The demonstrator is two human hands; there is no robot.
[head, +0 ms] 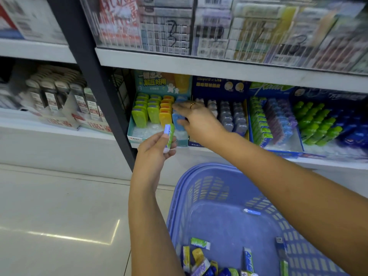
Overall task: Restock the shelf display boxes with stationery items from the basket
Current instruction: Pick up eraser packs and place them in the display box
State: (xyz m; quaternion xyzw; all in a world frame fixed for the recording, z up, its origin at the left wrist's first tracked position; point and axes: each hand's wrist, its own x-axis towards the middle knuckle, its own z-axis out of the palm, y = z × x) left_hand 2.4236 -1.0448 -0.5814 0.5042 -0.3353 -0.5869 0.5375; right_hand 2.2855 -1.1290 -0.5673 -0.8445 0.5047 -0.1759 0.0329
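Note:
My left hand (pixel 157 148) pinches a small green and white eraser (pixel 169 137) in front of the shelf. My right hand (pixel 196 120) reaches into the teal display box (pixel 137 139) and holds a blue item (pixel 177 119) in its rightmost row. That box holds rows of lime, green, orange and blue items standing upright. Below, the purple basket (pixel 201 184) sits on the floor with several loose stationery items (pixel 201 261) in its near end.
To the right stand a dark blue display box (pixel 219 86) of grey items and blue boxes (pixel 256 120) of green, purple and blue erasers. A black shelf upright (pixel 95 76) runs left of the teal box. The tiled floor (pixel 59 216) lies at lower left.

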